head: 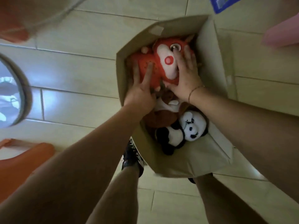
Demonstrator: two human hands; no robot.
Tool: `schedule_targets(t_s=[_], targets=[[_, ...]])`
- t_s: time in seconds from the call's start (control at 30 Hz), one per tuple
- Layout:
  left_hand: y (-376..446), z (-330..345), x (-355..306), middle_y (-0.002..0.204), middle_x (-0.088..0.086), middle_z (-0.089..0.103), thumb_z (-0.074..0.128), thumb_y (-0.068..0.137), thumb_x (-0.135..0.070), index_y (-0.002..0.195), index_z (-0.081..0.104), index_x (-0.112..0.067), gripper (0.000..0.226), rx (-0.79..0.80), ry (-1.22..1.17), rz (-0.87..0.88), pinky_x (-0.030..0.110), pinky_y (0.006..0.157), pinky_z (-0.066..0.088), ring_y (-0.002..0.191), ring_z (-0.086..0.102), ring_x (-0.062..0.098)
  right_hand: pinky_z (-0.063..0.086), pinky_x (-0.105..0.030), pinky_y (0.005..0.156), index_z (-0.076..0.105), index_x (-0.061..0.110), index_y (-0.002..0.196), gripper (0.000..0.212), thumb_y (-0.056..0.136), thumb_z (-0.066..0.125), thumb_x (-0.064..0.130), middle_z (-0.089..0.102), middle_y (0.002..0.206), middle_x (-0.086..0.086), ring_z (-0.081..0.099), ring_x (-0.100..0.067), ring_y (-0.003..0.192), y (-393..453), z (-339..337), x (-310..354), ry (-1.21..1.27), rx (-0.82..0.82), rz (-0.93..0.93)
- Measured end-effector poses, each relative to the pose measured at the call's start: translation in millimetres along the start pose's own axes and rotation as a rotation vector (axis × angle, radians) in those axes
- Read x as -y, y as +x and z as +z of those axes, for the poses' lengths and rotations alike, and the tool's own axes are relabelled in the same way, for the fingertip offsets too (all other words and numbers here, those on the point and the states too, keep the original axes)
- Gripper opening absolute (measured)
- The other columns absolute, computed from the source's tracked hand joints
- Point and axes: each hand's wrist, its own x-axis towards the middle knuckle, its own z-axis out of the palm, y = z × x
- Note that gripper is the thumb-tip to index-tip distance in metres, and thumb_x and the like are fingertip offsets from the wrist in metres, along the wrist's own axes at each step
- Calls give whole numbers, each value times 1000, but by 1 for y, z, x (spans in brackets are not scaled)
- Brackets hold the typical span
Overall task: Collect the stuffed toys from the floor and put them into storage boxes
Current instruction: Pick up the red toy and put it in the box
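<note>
An open cardboard box stands on the tiled floor in front of me. At its far end lies a red and white stuffed toy. My left hand lies on the toy's left side with straight fingers. On its right side my right hand presses flat, fingers spread. A black and white panda toy lies at the near end of the box. Between the two sits a brown plush toy, partly hidden under my wrists.
An orange plastic piece is at the lower left. A round grey-rimmed object sits at the left edge. Something pink and a blue item are at the upper right. My feet are below the box.
</note>
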Motion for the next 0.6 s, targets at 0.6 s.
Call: schedule_targets(t_s=[0.6], targets=[[-302,-269,-197,158,0,23,58,88,-33,149,27,-26,68,106,-38,41,34,102,44,136,42,25,30,-30,114,14,27,152,65,96,49,30,19,159,3,31,-17,141,-397,-367,73,172,-68,532]])
